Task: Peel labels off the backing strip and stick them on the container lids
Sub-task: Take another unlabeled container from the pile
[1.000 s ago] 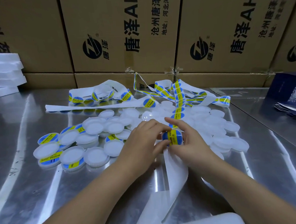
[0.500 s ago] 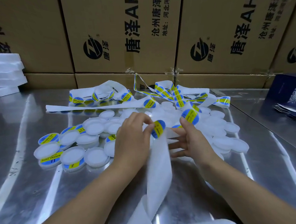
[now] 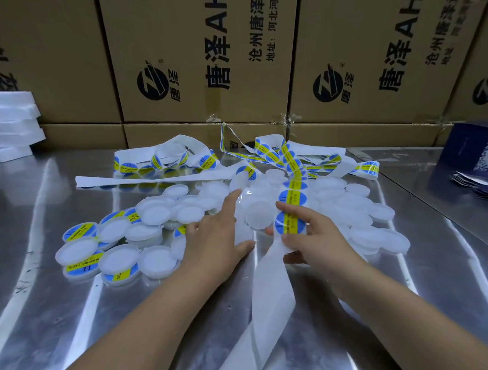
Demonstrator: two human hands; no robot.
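Left hand (image 3: pixel 215 238) has left the strip (image 3: pixel 272 297) and reaches, fingers straight, over the lids (image 3: pixel 153 216) mid-bench (image 3: pixel 74 324), right hand (image 3: pixel 314 237) pinching the strip at the next label (image 3: pixel 290 225); apparently lid selection, needing a bare lid.

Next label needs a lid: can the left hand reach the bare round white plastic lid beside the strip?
Probably yes: the open left hand is beside the round white lid, nothing visibly covering it.

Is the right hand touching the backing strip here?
Touching. The head view shows the right hand pinching the backing strip, its fingers lying across a blue and yellow label with no gap.
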